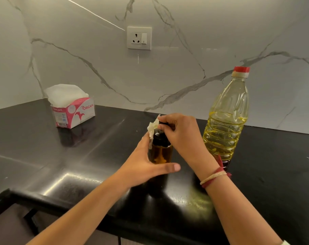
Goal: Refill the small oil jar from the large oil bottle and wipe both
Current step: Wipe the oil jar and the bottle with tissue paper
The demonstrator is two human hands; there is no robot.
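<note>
The small amber oil jar (161,153) with a black top stands upright on the black counter (44,156). My left hand (146,167) grips its body, thumb across the front, with a crumpled white tissue (152,128) caught between the palm and the jar's shoulder. My right hand (180,131) comes over from the right and its fingertips pinch the black cap. To the right stands the large clear oil bottle (226,121), upright, red cap on, roughly half full of yellow oil.
An opened pink and white tissue pack (74,112) sits at the back left of the counter. A wall socket (139,38) is on the marble backsplash. The counter's front edge runs just under my forearms.
</note>
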